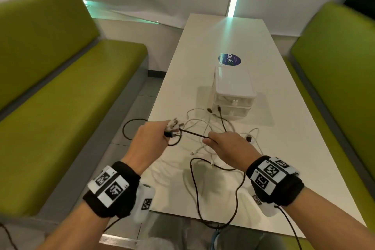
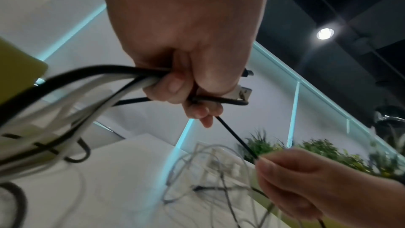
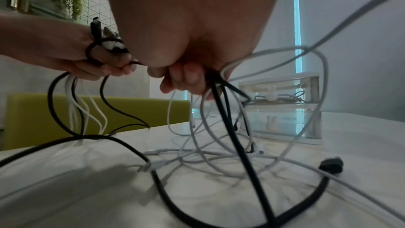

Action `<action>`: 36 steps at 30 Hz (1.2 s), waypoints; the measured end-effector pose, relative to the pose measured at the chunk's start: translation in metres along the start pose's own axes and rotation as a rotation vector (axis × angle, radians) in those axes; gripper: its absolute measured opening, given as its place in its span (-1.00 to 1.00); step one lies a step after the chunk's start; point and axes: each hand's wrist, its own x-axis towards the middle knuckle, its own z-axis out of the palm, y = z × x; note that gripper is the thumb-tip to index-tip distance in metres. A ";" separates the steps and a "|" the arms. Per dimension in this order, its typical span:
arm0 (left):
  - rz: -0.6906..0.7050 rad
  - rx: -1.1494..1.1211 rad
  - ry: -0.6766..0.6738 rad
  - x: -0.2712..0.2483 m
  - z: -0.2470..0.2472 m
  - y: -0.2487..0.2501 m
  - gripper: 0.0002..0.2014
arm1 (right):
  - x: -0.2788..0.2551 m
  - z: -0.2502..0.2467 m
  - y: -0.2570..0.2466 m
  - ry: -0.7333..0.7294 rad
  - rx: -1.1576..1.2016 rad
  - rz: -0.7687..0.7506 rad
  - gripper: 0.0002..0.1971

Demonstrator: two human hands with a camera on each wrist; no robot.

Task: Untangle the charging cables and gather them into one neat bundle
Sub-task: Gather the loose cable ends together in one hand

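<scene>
My left hand (image 1: 154, 136) (image 2: 184, 84) grips a bunch of black and white charging cables (image 2: 92, 82) near their plugs (image 1: 174, 125), above the table's left edge. A thin black cable (image 1: 194, 134) (image 2: 236, 138) runs taut from that fist to my right hand (image 1: 225, 144) (image 2: 291, 179) (image 3: 186, 74), which pinches it. Loose white cables (image 1: 205, 128) (image 3: 219, 148) lie tangled on the white table (image 1: 274, 128) under and beyond both hands. A thick black cable (image 1: 215, 195) (image 3: 171, 190) loops toward the near table edge.
A clear plastic drawer box (image 1: 233, 89) (image 3: 282, 108) stands just past the tangle, with a blue round sticker (image 1: 229, 59) behind it. Green benches (image 1: 67, 79) flank the table on both sides. One black loop (image 1: 129, 130) hangs over the left table edge.
</scene>
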 end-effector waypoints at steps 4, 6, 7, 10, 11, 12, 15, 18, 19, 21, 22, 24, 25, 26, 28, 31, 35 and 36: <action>-0.190 -0.021 0.107 0.006 -0.031 -0.040 -0.85 | -0.001 -0.003 0.015 0.033 -0.090 0.051 -0.61; -0.198 0.058 0.083 0.006 -0.036 -0.053 -0.85 | 0.002 -0.004 0.015 0.049 -0.106 0.042 -0.65; -0.202 0.078 0.096 0.007 -0.036 -0.057 -0.84 | 0.004 -0.004 0.012 0.048 -0.109 0.035 -0.66; -0.269 0.113 0.202 0.011 -0.040 -0.070 -0.85 | 0.009 -0.005 0.010 0.066 -0.115 0.053 -0.63; -0.305 0.119 0.229 0.013 -0.043 -0.076 -0.84 | 0.009 -0.006 0.012 0.067 -0.137 0.064 -0.61; -0.331 0.116 0.247 0.013 -0.046 -0.082 -0.83 | 0.008 -0.006 0.015 0.061 -0.160 0.079 -0.59; -0.367 0.133 0.261 0.013 -0.051 -0.094 -0.81 | 0.006 -0.004 0.022 0.064 -0.187 0.096 -0.55; -0.418 0.159 0.305 0.015 -0.054 -0.097 -0.85 | 0.009 0.001 0.021 0.055 -0.176 0.104 -0.59; -0.447 0.164 0.321 0.016 -0.056 -0.097 -0.86 | 0.009 0.002 0.021 0.046 -0.167 0.115 -0.60; -0.501 0.175 0.357 0.017 -0.062 -0.101 -0.89 | 0.009 0.001 0.022 0.032 -0.138 0.140 -0.60; -0.525 0.179 0.370 0.017 -0.064 -0.104 -0.89 | 0.009 0.000 0.022 0.032 -0.118 0.149 -0.62; -0.560 0.181 0.386 0.018 -0.068 -0.112 -0.90 | 0.009 -0.001 0.022 0.036 -0.074 0.156 -0.63; -0.571 0.182 0.395 0.019 -0.069 -0.115 -0.90 | 0.009 -0.001 0.020 0.038 -0.058 0.156 -0.63; -0.582 0.187 0.401 0.020 -0.070 -0.117 -0.91 | 0.009 -0.001 0.020 0.041 -0.052 0.154 -0.62; -0.603 0.186 0.415 0.020 -0.073 -0.118 -0.92 | 0.009 0.000 0.020 0.048 -0.056 0.148 -0.64; -0.624 0.160 0.429 0.019 -0.078 -0.119 -0.91 | 0.009 0.001 0.023 0.071 -0.064 0.138 -0.65; -0.597 0.126 0.458 0.016 -0.084 -0.121 -0.90 | 0.009 0.004 0.026 0.067 -0.055 0.117 -0.72; -0.594 0.110 0.468 0.015 -0.086 -0.121 -0.89 | 0.009 0.005 0.026 0.063 -0.059 0.111 -0.73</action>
